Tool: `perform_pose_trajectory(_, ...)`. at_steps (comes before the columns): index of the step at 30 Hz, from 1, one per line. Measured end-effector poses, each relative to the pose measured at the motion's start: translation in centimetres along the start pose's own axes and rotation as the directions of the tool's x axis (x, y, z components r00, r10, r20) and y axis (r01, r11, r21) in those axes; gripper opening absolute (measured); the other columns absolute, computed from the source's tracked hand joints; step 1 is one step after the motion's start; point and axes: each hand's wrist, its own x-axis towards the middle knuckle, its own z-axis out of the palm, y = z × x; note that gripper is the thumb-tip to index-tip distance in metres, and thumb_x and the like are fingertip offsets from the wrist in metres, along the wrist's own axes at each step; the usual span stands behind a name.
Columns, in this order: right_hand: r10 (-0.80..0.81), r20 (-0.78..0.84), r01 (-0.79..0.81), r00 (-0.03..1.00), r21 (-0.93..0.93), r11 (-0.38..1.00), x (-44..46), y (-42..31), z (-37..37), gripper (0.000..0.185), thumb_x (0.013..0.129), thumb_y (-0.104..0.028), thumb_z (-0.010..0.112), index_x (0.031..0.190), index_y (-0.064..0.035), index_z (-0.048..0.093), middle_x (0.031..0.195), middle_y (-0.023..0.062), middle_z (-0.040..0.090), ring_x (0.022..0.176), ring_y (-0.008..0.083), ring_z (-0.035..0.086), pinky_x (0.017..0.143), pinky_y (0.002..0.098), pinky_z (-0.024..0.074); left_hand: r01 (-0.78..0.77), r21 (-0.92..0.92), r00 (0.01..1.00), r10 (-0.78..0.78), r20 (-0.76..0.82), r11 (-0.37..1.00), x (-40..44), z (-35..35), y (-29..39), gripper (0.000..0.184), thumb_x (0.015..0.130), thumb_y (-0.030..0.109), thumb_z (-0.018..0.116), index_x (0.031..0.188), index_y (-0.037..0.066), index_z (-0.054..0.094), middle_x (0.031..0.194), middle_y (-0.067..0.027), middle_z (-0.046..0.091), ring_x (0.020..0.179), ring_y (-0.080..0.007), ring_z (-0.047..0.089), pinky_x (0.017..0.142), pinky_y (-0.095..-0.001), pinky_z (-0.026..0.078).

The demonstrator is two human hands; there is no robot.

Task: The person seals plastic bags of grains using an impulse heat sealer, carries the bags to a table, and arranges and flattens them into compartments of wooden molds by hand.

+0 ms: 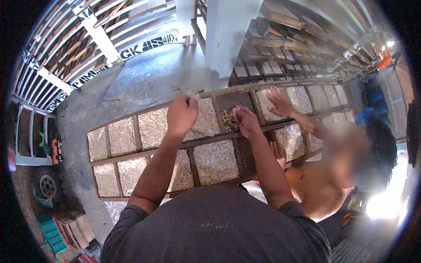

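My left hand (183, 115) is closed in a fist above the back row of a wooden frame (193, 145), by the upper left corner of a flat plastic pack of beans (204, 117). What its fingers hold, if anything, is hidden. To the right of that pack, my right hand (246, 122) reaches into a dark compartment, its fingers drawn together on loose pale beans (228, 120). More bean packs (215, 162) lie in the neighbouring compartments of both rows. A dark compartment (247, 158) in the front row is partly covered by my right forearm.
Another person (322, 188) leans in at the right, one hand (279, 102) flat on a back-row pack and the other (278, 153) at the front row. A pale post (228, 44) stands behind the frame. Slatted racks line the walls; a green crate (53, 234) sits lower left.
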Motion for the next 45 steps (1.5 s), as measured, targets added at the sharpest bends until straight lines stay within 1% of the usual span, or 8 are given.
perform_pose_trajectory(5, 0.156, 0.203, -0.242, 0.967, 0.527, 0.815, -2.5, -4.2, 0.8, 0.028, 0.105, -0.019, 0.057, 0.118, 0.0054, 0.062, 0.104, 0.0121, 0.067, 0.088, 0.0233, 0.069, 0.078, 0.0302, 0.0641, -0.065, -0.082, 0.998, 0.063, -0.025, 0.995, -1.1, 1.2, -1.3, 0.026, 0.099, 0.024, 0.054, 0.102, 0.000, 0.064, 0.092, -0.0283, 0.069, 0.091, -0.0506, 0.066, 0.078, -0.0534, 0.051)
perform_pose_trajectory(13, 0.196, 0.439, -0.349, 0.877, 0.301, 0.887, -3.1, -8.6, 7.5, 0.030, 0.107, -0.021, 0.054, 0.121, 0.0047, 0.062, 0.107, 0.0118, 0.065, 0.093, 0.0233, 0.067, 0.083, 0.0326, 0.0628, -0.090, -0.268, 0.995, 0.077, -0.059, 0.959, -1.6, 2.1, -2.6, 0.021, 0.102, 0.020, 0.054, 0.100, 0.001, 0.059, 0.089, -0.0288, 0.066, 0.088, -0.0516, 0.064, 0.074, -0.0537, 0.049)
perform_pose_trajectory(23, 0.121, 0.366, -0.048, 0.923, -0.202, 0.978, -3.5, -11.2, 18.0, 0.032, 0.098, -0.023, 0.069, 0.116, 0.0034, 0.067, 0.109, 0.0162, 0.070, 0.099, 0.0290, 0.070, 0.090, 0.0372, 0.0602, -0.057, -0.287, 0.998, 0.049, -0.035, 0.956, -1.0, 1.5, -2.8, 0.024, 0.102, 0.024, 0.054, 0.099, 0.001, 0.058, 0.088, -0.0318, 0.065, 0.090, -0.0544, 0.062, 0.074, -0.0596, 0.047)
perform_pose_trajectory(27, -0.308, 0.746, 0.760, 0.591, -0.386, 0.523, 2.9, -7.2, 15.1, 0.032, 0.088, -0.020, 0.073, 0.110, 0.0023, 0.069, 0.103, 0.0225, 0.072, 0.100, 0.0396, 0.070, 0.089, 0.0446, 0.0573, -0.054, -0.282, 0.997, 0.038, -0.063, 0.958, -1.0, 1.3, -2.6, 0.029, 0.105, 0.026, 0.052, 0.098, -0.001, 0.060, 0.086, -0.0307, 0.063, 0.086, -0.0535, 0.062, 0.074, -0.0559, 0.048)
perform_pose_trajectory(32, -0.132, 0.845, 0.827, 0.518, -0.535, -0.174, -1.9, -12.7, 18.1, 0.030, 0.079, -0.019, 0.077, 0.101, 0.0005, 0.069, 0.102, 0.0241, 0.071, 0.098, 0.0454, 0.068, 0.087, 0.0521, 0.0547, -0.041, -0.263, 0.997, 0.022, -0.076, 0.964, -0.9, 1.3, -1.8, 0.027, 0.103, 0.025, 0.053, 0.096, 0.000, 0.060, 0.086, -0.0316, 0.066, 0.088, -0.0540, 0.063, 0.073, -0.0618, 0.047)
perform_pose_trajectory(38, -0.022, 0.777, 0.755, 0.629, -0.618, -0.218, -3.4, -14.5, 19.7, 0.032, 0.075, -0.018, 0.078, 0.099, 0.0005, 0.068, 0.095, 0.0237, 0.070, 0.096, 0.0452, 0.068, 0.085, 0.0517, 0.0551, -0.039, -0.268, 0.997, 0.021, -0.068, 0.963, -0.7, 1.2, -1.7, 0.028, 0.103, 0.026, 0.053, 0.097, -0.001, 0.061, 0.086, -0.0307, 0.067, 0.087, -0.0539, 0.064, 0.074, -0.0614, 0.048)
perform_pose_trajectory(41, -0.127, 0.858, 0.830, 0.498, -0.513, -0.219, -3.3, -14.2, 19.2, 0.033, 0.073, -0.019, 0.079, 0.097, 0.0003, 0.068, 0.093, 0.0237, 0.070, 0.092, 0.0453, 0.069, 0.082, 0.0511, 0.0560, -0.017, -0.226, 0.999, 0.005, -0.054, 0.974, -0.7, 1.0, -1.9, 0.030, 0.103, 0.027, 0.053, 0.096, -0.001, 0.062, 0.087, -0.0305, 0.067, 0.088, -0.0539, 0.064, 0.075, -0.0610, 0.048)
perform_pose_trajectory(45, -0.175, 0.807, 0.813, 0.564, -0.507, 0.284, 2.0, -9.4, 16.3, 0.024, 0.091, -0.014, 0.072, 0.103, 0.0055, 0.064, 0.097, 0.0147, 0.066, 0.090, 0.0260, 0.066, 0.078, 0.0372, 0.0567, 0.036, -0.269, 0.999, -0.046, -0.029, 0.963, -0.9, 0.7, -1.5, 0.032, 0.103, 0.027, 0.053, 0.094, -0.002, 0.062, 0.089, -0.0308, 0.067, 0.091, -0.0532, 0.064, 0.077, -0.0604, 0.048)
